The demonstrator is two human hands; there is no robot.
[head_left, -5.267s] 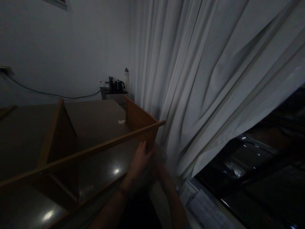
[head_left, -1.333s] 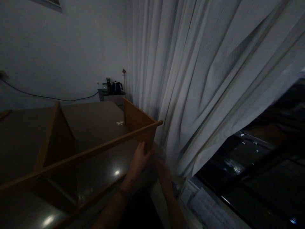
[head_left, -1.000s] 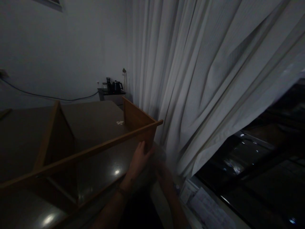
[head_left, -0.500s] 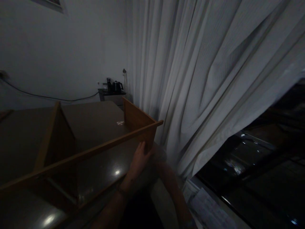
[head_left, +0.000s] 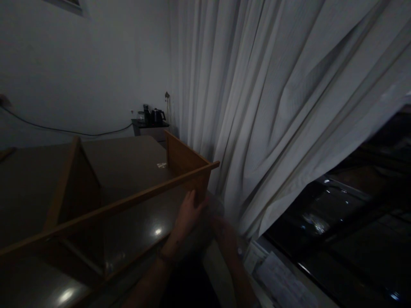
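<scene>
A wooden shelf frame point(head_left: 128, 203) stands on its edge across a glossy brown surface point(head_left: 141, 224). My left hand point(head_left: 188, 211) is at the outer face of its right end panel point(head_left: 195, 183), below the corner. The thumb and fingers are drawn together in a pinch against the wood; what they hold is too dark to make out. My right hand point(head_left: 226, 235) hovers just right of and below the left one, apart from the panel. Motion and darkness blur its fingers, so its grip is unclear.
A wooden divider point(head_left: 75, 179) rises from the frame on the left. White curtains point(head_left: 250, 107) hang close on the right, beside a dark window point(head_left: 337, 214). At the back, a small cabinet point(head_left: 149, 127) holds a dark kettle point(head_left: 158, 115). A cable point(head_left: 77, 134) runs along the wall.
My right hand has moved down and to the right, away from the panel corner. My left hand and the wooden frame have stayed in place.
</scene>
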